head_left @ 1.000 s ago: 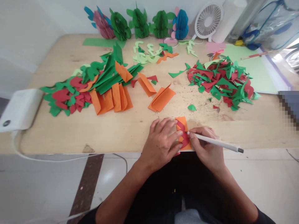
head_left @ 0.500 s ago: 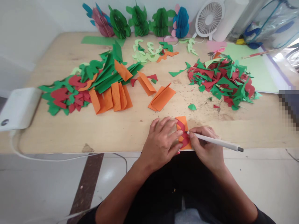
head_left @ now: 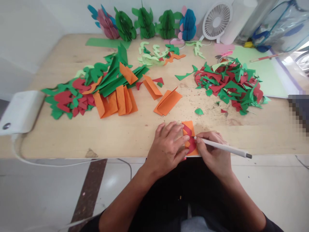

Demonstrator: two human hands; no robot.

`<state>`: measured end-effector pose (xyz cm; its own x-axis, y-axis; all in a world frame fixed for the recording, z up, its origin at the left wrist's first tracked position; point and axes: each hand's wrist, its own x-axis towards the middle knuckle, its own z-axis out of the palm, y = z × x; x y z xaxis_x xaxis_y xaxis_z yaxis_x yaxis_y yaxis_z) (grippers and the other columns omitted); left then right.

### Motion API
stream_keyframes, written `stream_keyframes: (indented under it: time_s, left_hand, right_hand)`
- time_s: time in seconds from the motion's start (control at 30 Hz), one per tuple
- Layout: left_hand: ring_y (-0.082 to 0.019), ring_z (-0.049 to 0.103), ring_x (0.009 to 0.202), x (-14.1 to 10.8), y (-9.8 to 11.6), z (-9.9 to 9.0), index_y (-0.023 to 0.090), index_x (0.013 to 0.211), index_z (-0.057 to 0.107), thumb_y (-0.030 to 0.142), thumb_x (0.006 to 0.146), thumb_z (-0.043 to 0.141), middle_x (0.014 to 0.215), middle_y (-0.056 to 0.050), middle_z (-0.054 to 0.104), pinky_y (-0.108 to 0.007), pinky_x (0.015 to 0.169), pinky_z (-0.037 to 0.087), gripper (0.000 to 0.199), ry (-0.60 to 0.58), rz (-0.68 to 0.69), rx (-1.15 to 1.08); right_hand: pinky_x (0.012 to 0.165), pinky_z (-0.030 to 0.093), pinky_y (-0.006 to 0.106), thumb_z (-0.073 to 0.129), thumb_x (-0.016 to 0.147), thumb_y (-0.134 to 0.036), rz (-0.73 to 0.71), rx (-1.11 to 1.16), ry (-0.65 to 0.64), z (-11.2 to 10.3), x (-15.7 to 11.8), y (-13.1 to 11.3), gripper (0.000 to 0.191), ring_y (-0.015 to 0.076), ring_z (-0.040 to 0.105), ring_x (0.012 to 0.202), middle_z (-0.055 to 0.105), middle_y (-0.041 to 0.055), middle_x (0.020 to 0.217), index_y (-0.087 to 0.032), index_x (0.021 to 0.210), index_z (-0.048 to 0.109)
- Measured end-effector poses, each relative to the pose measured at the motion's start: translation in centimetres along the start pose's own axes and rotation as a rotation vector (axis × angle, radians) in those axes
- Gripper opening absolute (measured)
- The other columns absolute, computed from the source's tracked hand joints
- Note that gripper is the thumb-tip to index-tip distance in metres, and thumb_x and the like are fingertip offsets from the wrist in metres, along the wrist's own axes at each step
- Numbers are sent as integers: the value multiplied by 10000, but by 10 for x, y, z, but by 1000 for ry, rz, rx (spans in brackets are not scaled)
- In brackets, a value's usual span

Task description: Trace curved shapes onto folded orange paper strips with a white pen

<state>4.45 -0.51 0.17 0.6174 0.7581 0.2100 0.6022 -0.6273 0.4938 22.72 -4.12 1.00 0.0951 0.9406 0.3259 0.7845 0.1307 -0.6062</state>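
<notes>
My left hand (head_left: 167, 146) lies flat with its fingers stretched over the left side of an orange paper piece (head_left: 189, 125) at the table's front edge. On that orange paper rests a curved red paper cutout (head_left: 192, 145), pinned under my left fingertips. My right hand (head_left: 213, 151) grips a white pen (head_left: 224, 147) with a dark end cap pointing right. The pen's tip end meets the paper beside the red cutout's right edge. Left fingers cover part of both papers.
Folded orange papers (head_left: 167, 102) and green folded papers (head_left: 123, 79) lie left of centre, with red cutouts (head_left: 63, 98) beyond. A heap of red and green scraps (head_left: 229, 82) sits at right. Along the back stand honeycomb paper figures (head_left: 167, 24) and a white fan (head_left: 216, 22).
Both hands, the pen and the papers hold nearly the same position. The whole view has shifted very slightly.
</notes>
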Motion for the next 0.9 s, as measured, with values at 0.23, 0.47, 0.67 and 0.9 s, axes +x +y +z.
stream_keyframes:
  time_s: [0.23, 0.47, 0.67, 0.9]
  left_hand:
    - [-326, 422, 1347, 0, -1, 0, 227, 1165, 673, 377, 941, 520, 1380, -111, 564, -577, 1131, 270, 310, 0, 5, -11]
    - [-328, 422, 1348, 0, -1, 1, 218, 1165, 673, 377, 947, 511, 1382, -118, 563, -580, 1125, 274, 315, 15, 12, -9]
    - [-339, 424, 1346, -1, -1, 0, 215, 1168, 674, 381, 944, 514, 1387, -123, 559, -591, 1121, 274, 321, 10, 12, -12]
    - [-333, 418, 1349, -1, -1, 2, 223, 1170, 671, 385, 943, 515, 1387, -117, 557, -586, 1125, 273, 320, 7, 13, -3]
  right_hand:
    - [692, 473, 335, 568, 877, -260, 11, 4, 10, 1, 0, 0, 108, 178, 642, 679, 708, 5, 723, -236, 784, 617]
    - [670, 474, 325, 555, 886, -264, 11, -9, 23, 2, 0, -1, 125, 170, 639, 668, 701, 5, 713, -231, 779, 612]
    - [670, 479, 324, 560, 890, -238, -3, -27, 45, 2, 0, -1, 108, 170, 646, 667, 702, 5, 713, -233, 791, 603]
    - [683, 482, 325, 557, 896, -244, 0, -32, 56, 4, 0, -1, 114, 171, 644, 671, 702, 4, 714, -236, 792, 604]
